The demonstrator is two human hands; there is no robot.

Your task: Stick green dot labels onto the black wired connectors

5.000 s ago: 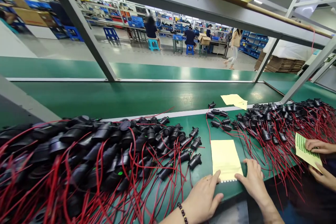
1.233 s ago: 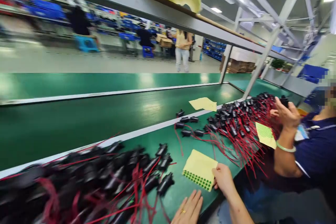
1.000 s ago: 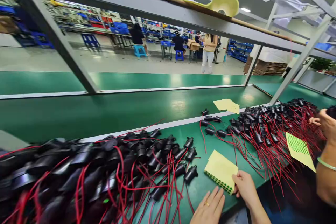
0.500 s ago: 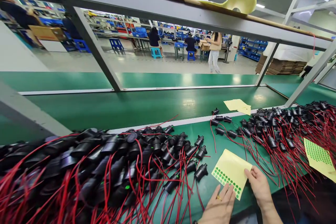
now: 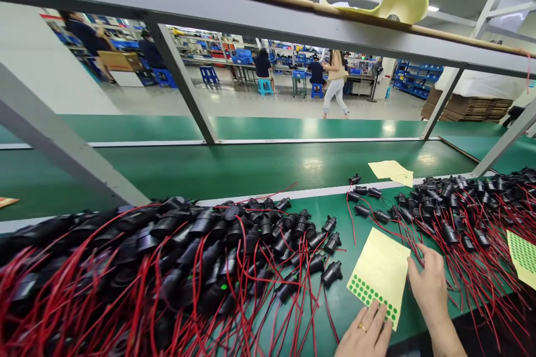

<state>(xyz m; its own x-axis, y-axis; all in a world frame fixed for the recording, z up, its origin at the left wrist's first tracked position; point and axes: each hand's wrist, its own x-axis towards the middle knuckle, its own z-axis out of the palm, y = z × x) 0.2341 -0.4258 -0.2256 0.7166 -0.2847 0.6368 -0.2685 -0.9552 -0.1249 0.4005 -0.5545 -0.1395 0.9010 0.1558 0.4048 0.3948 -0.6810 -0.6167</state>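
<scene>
A yellow sticker sheet [image 5: 381, 270] with rows of green dots along its near edge lies on the green bench. My left hand [image 5: 365, 333], wearing a ring, rests at the bottom edge with fingertips on the dot rows, fingers together. Fingers of my right hand [image 5: 429, 285] lie flat against the sheet's right edge, holding nothing. A big heap of black connectors with red wires [image 5: 167, 268] fills the bench to the left. The nearest connector [image 5: 332, 272] lies just left of the sheet.
A second heap of black connectors with red wires [image 5: 456, 212] spreads to the right, with another green-dot sheet [image 5: 523, 254] at the right edge. Blank yellow sheets [image 5: 391, 170] lie near the conveyor belt [image 5: 234, 167]. A grey frame post [image 5: 62, 148] slants at left. People work far behind.
The view has swung left, and the co-worker's hands have left the picture. The sheet was turned over, green dots now facing up near me. My left fingertips moved onto the dots.
</scene>
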